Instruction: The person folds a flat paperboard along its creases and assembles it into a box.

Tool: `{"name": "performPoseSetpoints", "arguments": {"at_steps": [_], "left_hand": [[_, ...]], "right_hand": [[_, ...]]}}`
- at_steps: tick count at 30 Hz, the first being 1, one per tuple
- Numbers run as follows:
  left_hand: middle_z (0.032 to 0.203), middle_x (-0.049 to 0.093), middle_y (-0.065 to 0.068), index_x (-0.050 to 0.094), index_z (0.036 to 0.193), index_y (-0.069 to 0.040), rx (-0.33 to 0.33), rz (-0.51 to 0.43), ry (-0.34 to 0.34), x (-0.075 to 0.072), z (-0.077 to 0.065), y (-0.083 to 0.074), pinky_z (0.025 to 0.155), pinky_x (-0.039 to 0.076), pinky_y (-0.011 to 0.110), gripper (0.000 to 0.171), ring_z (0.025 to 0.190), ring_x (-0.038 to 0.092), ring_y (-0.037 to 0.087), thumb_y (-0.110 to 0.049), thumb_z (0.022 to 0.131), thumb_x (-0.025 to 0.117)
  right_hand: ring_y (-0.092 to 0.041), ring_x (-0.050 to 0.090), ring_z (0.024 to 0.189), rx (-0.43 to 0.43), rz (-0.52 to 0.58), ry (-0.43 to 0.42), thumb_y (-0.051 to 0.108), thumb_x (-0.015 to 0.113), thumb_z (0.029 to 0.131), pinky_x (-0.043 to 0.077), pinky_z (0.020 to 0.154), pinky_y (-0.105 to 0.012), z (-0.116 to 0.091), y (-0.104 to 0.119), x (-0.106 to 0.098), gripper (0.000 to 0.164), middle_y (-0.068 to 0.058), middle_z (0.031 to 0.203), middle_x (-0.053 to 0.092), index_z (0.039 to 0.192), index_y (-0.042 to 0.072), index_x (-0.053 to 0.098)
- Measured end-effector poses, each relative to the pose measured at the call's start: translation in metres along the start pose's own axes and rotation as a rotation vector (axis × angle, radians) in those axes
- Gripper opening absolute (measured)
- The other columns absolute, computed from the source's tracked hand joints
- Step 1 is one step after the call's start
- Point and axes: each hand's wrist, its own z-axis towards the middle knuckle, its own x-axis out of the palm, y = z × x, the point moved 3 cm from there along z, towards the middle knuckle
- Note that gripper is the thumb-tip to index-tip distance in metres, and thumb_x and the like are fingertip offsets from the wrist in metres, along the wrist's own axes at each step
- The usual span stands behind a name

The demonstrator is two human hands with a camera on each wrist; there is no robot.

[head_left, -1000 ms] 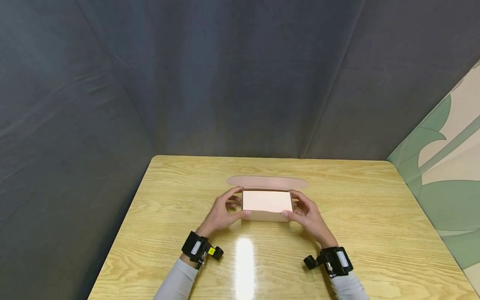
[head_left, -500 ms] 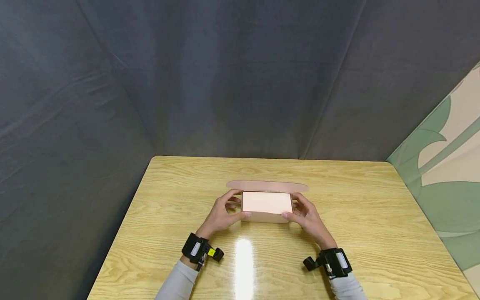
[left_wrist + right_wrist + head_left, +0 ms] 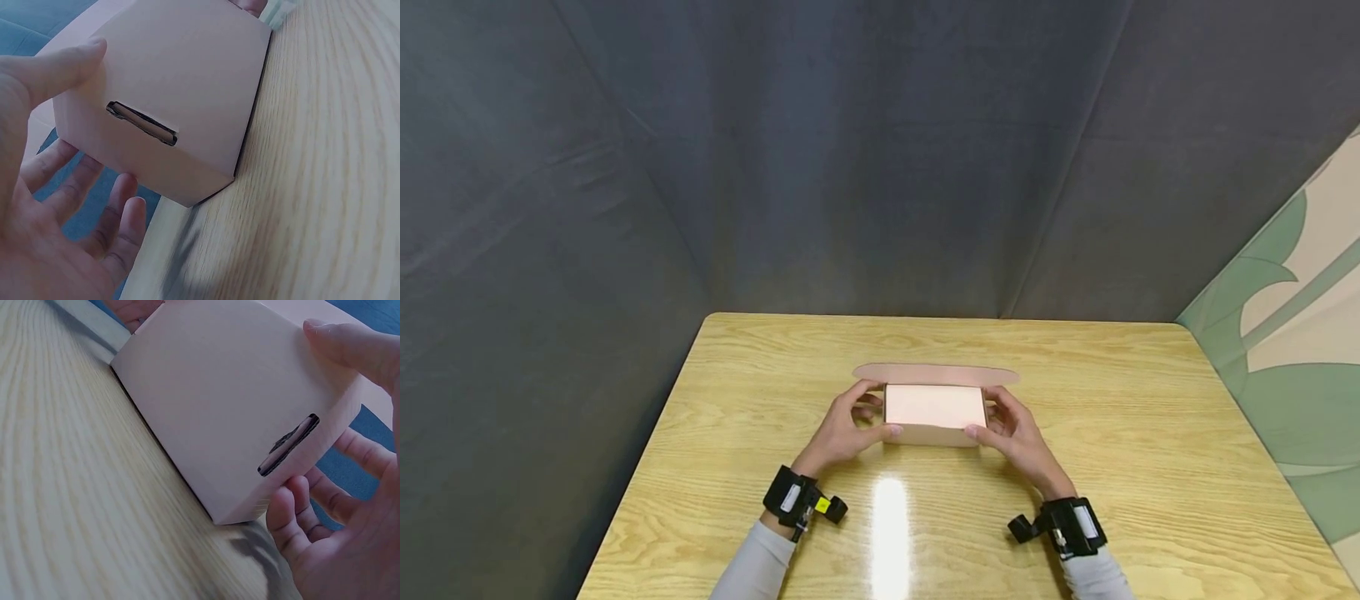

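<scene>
A small pale pink cardboard box (image 3: 928, 435) sits near the middle of the table, between both hands. Behind its pale upper panel a long flap (image 3: 936, 374) with rounded ends sticks out wider than the box. My left hand (image 3: 842, 427) grips the left end, thumb on the front wall and fingers curled round the side. On the opposite end, my right hand (image 3: 1017, 432) holds it the same way. A narrow slot (image 3: 142, 123) near a lower corner shows in the left wrist view, and a matching slot (image 3: 289, 445) in the right wrist view.
The light wooden table (image 3: 760, 358) extends round the box, with a bright reflection in front of it. A dark grey curtain (image 3: 880, 167) hangs behind and to the left. Leaf-patterned fabric (image 3: 1307, 333) lies beyond the right edge.
In the head view the back flap sits slightly lower, and the brown strip between it and the pale panel has narrowed. Both hands keep their hold in nearly the same place.
</scene>
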Motion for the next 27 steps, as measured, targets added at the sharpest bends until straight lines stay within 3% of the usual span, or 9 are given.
{"name": "performPoseSetpoints", "arguments": {"at_steps": [5, 9, 14, 17, 22, 27], "left_hand": [[0.151, 0.059, 0.008, 0.052, 0.156, -0.022, -0.011, 0.031, -0.001, -0.001, -0.005, -0.001, 0.101, 0.052, 0.050, 0.077, 0.124, 0.060, 0.028, -0.035, 0.089, 0.088], [0.145, 0.061, 0.014, 0.048, 0.156, -0.020, 0.018, 0.087, -0.116, -0.007, -0.010, -0.005, 0.101, 0.053, 0.054, 0.075, 0.124, 0.062, 0.033, -0.037, 0.093, 0.083], [0.143, 0.062, 0.018, 0.051, 0.150, -0.011, 0.206, 0.200, -0.351, -0.017, -0.007, -0.024, 0.096, 0.055, 0.057, 0.064, 0.121, 0.064, 0.038, -0.030, 0.097, 0.079], [0.133, 0.066, 0.016, 0.059, 0.139, -0.008, 0.329, 0.289, -0.466, -0.021, -0.003, -0.036, 0.089, 0.056, 0.054, 0.050, 0.115, 0.064, 0.037, -0.026, 0.097, 0.080], [0.119, 0.071, 0.011, 0.071, 0.124, -0.008, 0.441, 0.391, -0.541, -0.022, 0.001, -0.051, 0.079, 0.055, 0.049, 0.031, 0.104, 0.065, 0.031, -0.021, 0.097, 0.080], [0.110, 0.074, 0.008, 0.076, 0.114, -0.009, 0.455, 0.430, -0.560, -0.020, 0.000, -0.056, 0.073, 0.056, 0.047, 0.019, 0.095, 0.068, 0.027, -0.020, 0.098, 0.079]], "right_hand": [[-0.017, 0.065, 0.111, -0.011, -0.052, -0.001, 0.007, 0.077, 0.098, 0.058, 0.082, -0.023, -0.004, 0.004, -0.004, 0.057, -0.020, 0.140, 0.054, 0.148, 0.002, 0.049], [-0.015, 0.064, 0.102, -0.128, -0.090, -0.150, -0.003, 0.073, 0.097, 0.055, 0.072, -0.022, -0.006, 0.013, -0.016, 0.062, -0.016, 0.137, 0.054, 0.152, -0.001, 0.046], [-0.021, 0.058, 0.104, -0.365, -0.186, -0.425, -0.015, 0.078, 0.085, 0.049, 0.082, -0.020, -0.001, 0.035, -0.029, 0.062, -0.013, 0.133, 0.061, 0.143, -0.001, 0.061], [-0.023, 0.058, 0.099, -0.489, -0.310, -0.512, -0.013, 0.084, 0.079, 0.046, 0.082, -0.023, 0.002, 0.049, -0.029, 0.052, -0.019, 0.123, 0.067, 0.128, -0.001, 0.071], [-0.026, 0.061, 0.090, -0.596, -0.442, -0.547, -0.007, 0.087, 0.079, 0.046, 0.079, -0.025, 0.004, 0.064, -0.026, 0.033, -0.019, 0.108, 0.073, 0.109, 0.001, 0.078], [-0.029, 0.064, 0.086, -0.607, -0.512, -0.550, -0.002, 0.084, 0.084, 0.047, 0.075, -0.022, 0.002, 0.068, -0.024, 0.019, -0.013, 0.100, 0.075, 0.103, 0.003, 0.080]]}}
